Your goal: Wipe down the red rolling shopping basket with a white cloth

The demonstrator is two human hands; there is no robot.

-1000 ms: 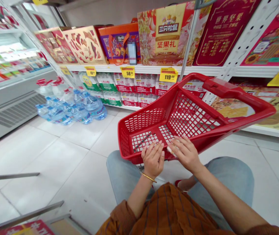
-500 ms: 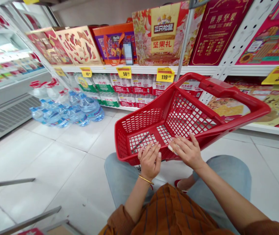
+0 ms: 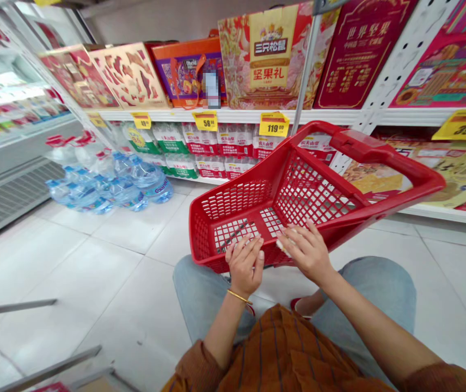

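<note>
**Basket** (image 3: 384, 155), 3 o'clock: red, square-grid mesh.
**Top** (image 3: 276, 348), 6 o'clock: rust brown, thin dark vertical stripes.
**Bangle** (image 3: 240, 296), 6 o'clock: plain gold.
**Jeans** (image 3: 374, 288), 4 o'clock: pale blue.
**Floor tiles** (image 3: 127, 305), 8 o'clock: white, grey joint lines.
**Price tag** (image 3: 273, 124), 12 o'clock: yellow, black digits.
**Gift box** (image 3: 269, 54), 12 o'clock: red and gold pattern, yellow panel.

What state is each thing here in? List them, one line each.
Red plastic shopping basket: tilted, far end raised, above the knees.
Left hand: resting on the basket's mesh floor.
Right hand: fingers on the mesh, over a small white thing.
Gold bangle: on the left wrist.
Bottled water packs: wrapped, stacked on the floor.
Gift boxes: upright on the shelf.
</note>
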